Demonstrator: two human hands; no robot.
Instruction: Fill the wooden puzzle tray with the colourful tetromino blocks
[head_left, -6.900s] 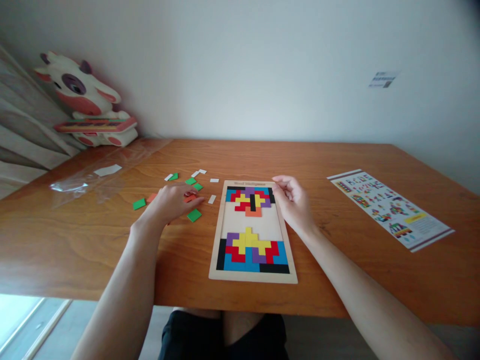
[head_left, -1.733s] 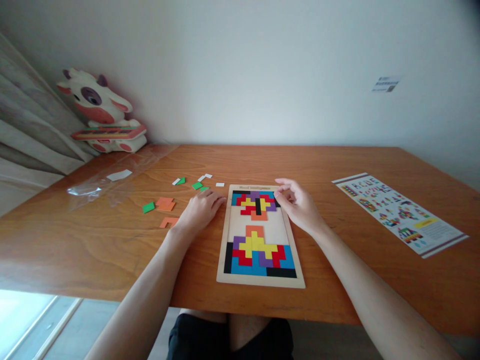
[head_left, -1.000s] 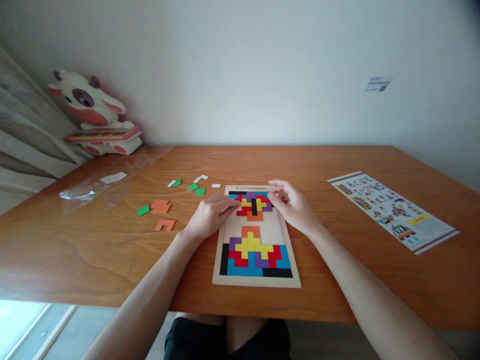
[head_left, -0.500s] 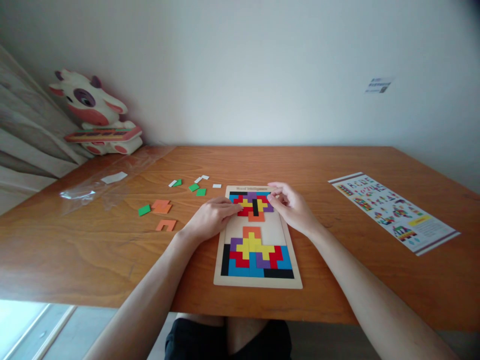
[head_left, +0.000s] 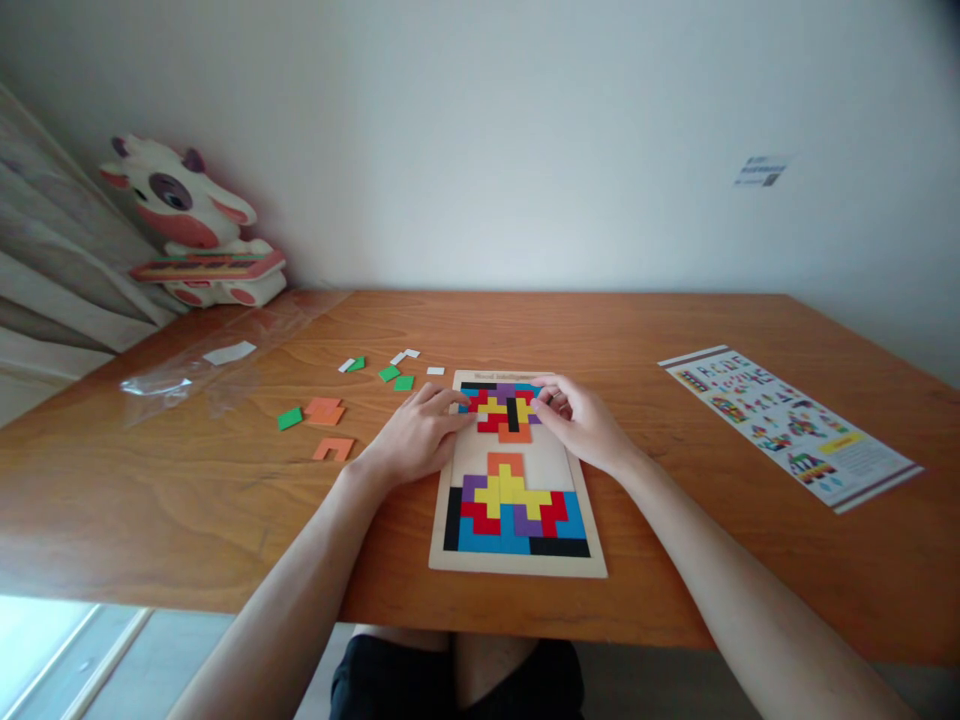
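A pale wooden puzzle board (head_left: 441, 540) lies flat before me, with coloured block pieces at both ends and bare wood across its middle. My left hand (head_left: 424, 435) rests over its upper left edge, fingers apart, fingertips at the red and blue pieces; no piece shows in its grasp. At the upper right edge is my right hand (head_left: 585, 425), fingers loosely bent and thumb apart from them, nearest the purple and red pieces. A black bar piece (head_left: 512, 414) stands out among yellow ones between the hands. Below it sits an orange piece (head_left: 514, 433).
Loose orange pieces (head_left: 334, 449), green pieces (head_left: 290, 419) and white pieces (head_left: 436, 371) lie left of the board. Farther left are a clear plastic bag (head_left: 180, 380) and a cow toy keyboard (head_left: 206, 265). A printed pattern sheet (head_left: 791, 430) lies at the right.
My left hand has drawn back slightly to the left, its fingers more spread, uncovering more of the red pieces. My right hand has shifted slightly downward. The view has moved a little.
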